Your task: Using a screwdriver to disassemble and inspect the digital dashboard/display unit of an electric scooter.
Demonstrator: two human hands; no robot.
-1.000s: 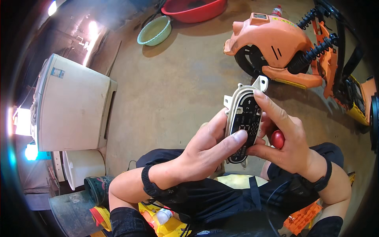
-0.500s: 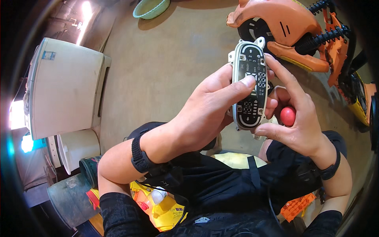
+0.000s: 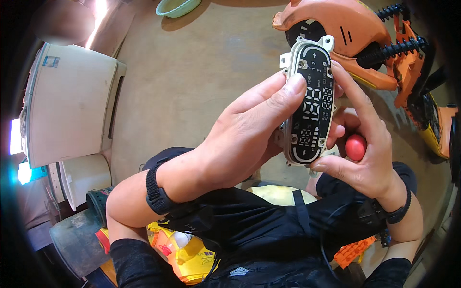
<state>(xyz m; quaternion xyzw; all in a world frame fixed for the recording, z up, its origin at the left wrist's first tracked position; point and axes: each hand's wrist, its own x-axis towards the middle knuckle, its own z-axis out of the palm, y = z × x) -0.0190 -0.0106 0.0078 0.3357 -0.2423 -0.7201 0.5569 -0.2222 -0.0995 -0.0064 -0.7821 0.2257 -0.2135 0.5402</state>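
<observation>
An oval instrument cluster (image 3: pixel 311 103), black-faced with pale display segments and a whitish rim with mounting tabs, is held upright and slightly tilted before me. My left hand (image 3: pixel 249 120) grips it from the left, thumb on the upper left of its face and fingers hidden behind. My right hand (image 3: pixel 367 149) steadies its right edge, forefinger near the top and thumb at the lower corner. A red rounded knob or handle end (image 3: pixel 355 147) pokes out of the right palm, tucked under curled fingers. The rest of that red thing is hidden.
Orange vehicle bodywork (image 3: pixel 345 33) with a black coil spring (image 3: pixel 394 52) stands at the far right. A pale green basket (image 3: pixel 178 6) lies on the floor (image 3: pixel 192 86). At left are a white appliance-like box (image 3: pixel 72 105) and a grey bucket (image 3: pixel 79 242); yellow bags (image 3: pixel 197 264) lie below.
My left thumb has slid from the middle of the cluster's face to its upper left. The cluster shows slightly larger and further right, still between both hands.
</observation>
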